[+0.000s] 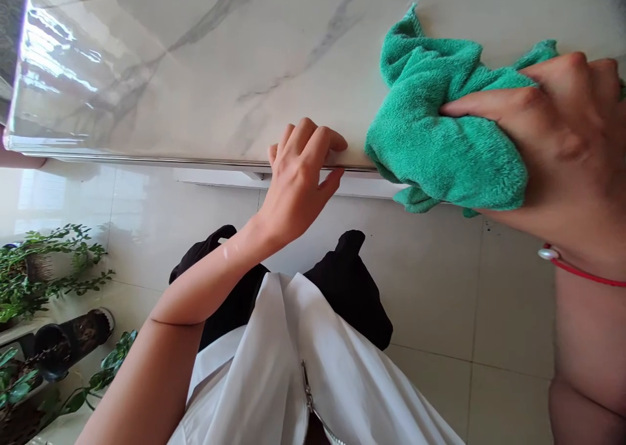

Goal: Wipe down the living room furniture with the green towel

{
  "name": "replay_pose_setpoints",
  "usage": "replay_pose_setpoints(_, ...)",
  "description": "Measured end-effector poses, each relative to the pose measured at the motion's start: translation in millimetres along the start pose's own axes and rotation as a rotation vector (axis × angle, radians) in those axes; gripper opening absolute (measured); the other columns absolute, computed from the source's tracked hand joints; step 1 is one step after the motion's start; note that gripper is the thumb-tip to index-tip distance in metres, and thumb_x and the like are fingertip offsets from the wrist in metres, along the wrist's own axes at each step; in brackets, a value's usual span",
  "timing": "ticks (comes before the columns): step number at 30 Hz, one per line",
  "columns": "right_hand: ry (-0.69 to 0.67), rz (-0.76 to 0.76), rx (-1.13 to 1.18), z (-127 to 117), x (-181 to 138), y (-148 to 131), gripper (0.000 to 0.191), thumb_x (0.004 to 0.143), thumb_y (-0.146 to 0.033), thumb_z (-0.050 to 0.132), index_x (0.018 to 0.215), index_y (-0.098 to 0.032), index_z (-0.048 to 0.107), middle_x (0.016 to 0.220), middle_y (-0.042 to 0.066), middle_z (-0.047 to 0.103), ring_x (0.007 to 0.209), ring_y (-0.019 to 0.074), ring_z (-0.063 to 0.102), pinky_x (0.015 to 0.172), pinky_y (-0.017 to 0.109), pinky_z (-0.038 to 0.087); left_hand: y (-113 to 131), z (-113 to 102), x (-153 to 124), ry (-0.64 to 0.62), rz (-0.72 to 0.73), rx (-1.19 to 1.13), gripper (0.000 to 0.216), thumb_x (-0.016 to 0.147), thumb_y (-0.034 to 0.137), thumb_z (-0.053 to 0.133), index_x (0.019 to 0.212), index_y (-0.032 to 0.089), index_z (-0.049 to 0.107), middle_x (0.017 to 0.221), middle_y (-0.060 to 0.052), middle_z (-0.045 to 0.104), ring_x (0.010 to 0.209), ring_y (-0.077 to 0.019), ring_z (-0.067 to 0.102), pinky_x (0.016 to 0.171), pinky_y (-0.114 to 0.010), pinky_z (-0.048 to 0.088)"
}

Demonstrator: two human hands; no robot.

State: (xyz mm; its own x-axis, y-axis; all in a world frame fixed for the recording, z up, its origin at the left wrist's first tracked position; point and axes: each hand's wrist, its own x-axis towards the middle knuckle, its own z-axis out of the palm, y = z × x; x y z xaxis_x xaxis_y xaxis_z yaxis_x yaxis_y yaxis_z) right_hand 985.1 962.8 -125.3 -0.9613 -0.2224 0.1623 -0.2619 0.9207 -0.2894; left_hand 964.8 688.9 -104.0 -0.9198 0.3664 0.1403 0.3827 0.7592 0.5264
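Note:
A bunched green cloth (440, 125) lies over the front edge of the glossy marble-patterned tabletop (195, 73), and part of it hangs below the edge. My right hand (572, 132) is closed on the cloth, its thumb pressing into the folds; the other fingertips are partly hidden by the cloth. To the left of it, my left hand (306, 171) grips the table's edge, curled fingers on top and thumb at the side. A short gap separates this hand from the cloth.
Potted plants (49, 269) with a dark pot (73, 340) stand on the lower left. Pale floor tiles (430, 288) extend beneath the table, where a white ledge (220, 176) shows. Part of another person's limb (22, 160) appears at the far left edge.

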Motion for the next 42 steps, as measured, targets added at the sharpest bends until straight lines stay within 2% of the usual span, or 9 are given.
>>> replay_pose_setpoints(8,0.028,0.024,0.011,-2.0,-0.7,-5.7,0.077,0.096,-0.089,0.041,0.137,-0.029,0.069,0.132,0.016,0.059,0.133,0.0454,0.058,0.101,0.062,0.049,-6.2,-12.5,18.3,-0.2,0.002,0.006,0.014,0.097,0.013,0.064,0.106,0.023,0.063,0.098,-0.005,0.061,0.095,-0.0175,0.06,0.085,-0.033,0.048)
replay_pose_setpoints(13,-0.024,0.023,0.093,-12.4,0.0,-14.3,0.104,0.095,-0.096,0.024,0.139,-0.014,0.071,0.135,0.024,0.058,0.139,0.0542,0.054,0.108,0.073,0.046,-6.7,-17.5,29.5,-0.301,0.019,0.037,0.01,0.098,0.016,0.063,0.104,0.024,0.061,0.096,-0.006,0.059,0.092,-0.0194,0.059,0.083,-0.037,0.047)
replay_pose_setpoints(15,-0.027,0.027,0.101,-14.5,-0.2,-14.4,0.108,0.094,-0.097,0.022,0.141,-0.013,0.07,0.136,0.025,0.057,0.139,0.0546,0.054,0.109,0.073,0.046,-5.7,-17.8,31.1,-0.306,0.024,0.055,0.009,0.099,0.016,0.063,0.102,0.024,0.06,0.097,-0.007,0.059,0.091,-0.02,0.058,0.082,-0.038,0.047)
replay_pose_setpoints(20,-0.064,0.061,0.093,-16.1,-2.3,-14.4,0.1,0.095,-0.096,0.023,0.143,-0.02,0.067,0.139,0.022,0.055,0.142,0.0513,0.052,0.111,0.07,0.046,-7.0,-16.2,30.4,-0.325,0.034,0.036,0.015,0.097,0.018,0.067,0.098,0.024,0.054,0.104,-0.008,0.06,0.089,-0.0204,0.054,0.08,-0.041,0.045)
replay_pose_setpoints(25,-0.085,0.077,0.075,-18.4,-0.9,-17.2,0.101,0.094,-0.096,0.023,0.143,-0.02,0.067,0.14,0.023,0.055,0.143,0.0513,0.052,0.112,0.07,0.045,-14.6,-5.4,26.9,-0.236,0.072,0.039,0.012,0.101,0.024,0.064,0.098,0.024,0.053,0.106,-0.01,0.057,0.101,-0.0262,0.055,0.093,-0.049,0.046)
replay_pose_setpoints(28,-0.089,0.066,0.064,-17.2,0.1,-14.3,0.1,0.094,-0.096,0.024,0.145,-0.021,0.065,0.141,0.022,0.054,0.143,0.05,0.051,0.112,0.068,0.045,-16.3,-0.9,25.8,-0.229,0.109,0.087,0.01,0.102,0.026,0.062,0.101,0.024,0.053,0.108,-0.01,0.056,0.105,-0.0275,0.056,0.095,-0.05,0.047)
replay_pose_setpoints(33,-0.033,0.046,0.016,-7.4,-0.4,-4.6,0.091,0.093,-0.095,0.034,0.144,-0.026,0.066,0.137,0.021,0.057,0.139,0.0484,0.054,0.103,0.063,0.047,-12.8,1.1,25.1,-0.233,0.083,0.09,0.013,0.099,0.023,0.065,0.099,0.024,0.052,0.109,-0.011,0.056,0.103,-0.0276,0.054,0.092,-0.049,0.048)
replay_pose_setpoints(38,-0.044,0.035,-0.018,-0.5,-0.7,0.2,0.081,0.093,-0.09,0.042,0.146,-0.032,0.062,0.137,0.019,0.056,0.131,0.0467,0.056,0.096,0.062,0.045,-5.5,4.7,22.5,-0.205,0.019,0.125,0.013,0.098,0.018,0.064,0.102,0.024,0.053,0.11,-0.012,0.055,0.109,-0.03,0.052,0.097,-0.051,0.045)
replay_pose_setpoints(42,-0.041,0.025,-0.034,0.6,0.8,2.4,0.072,0.095,-0.082,0.044,0.147,-0.035,0.059,0.139,0.018,0.054,0.131,0.0458,0.055,0.094,0.059,0.044,1.7,3.2,21.4,-0.251,0.029,0.169,0.017,0.095,0.014,0.061,0.106,0.024,0.054,0.114,-0.013,0.056,0.106,-0.0293,0.052,0.095,-0.051,0.046)
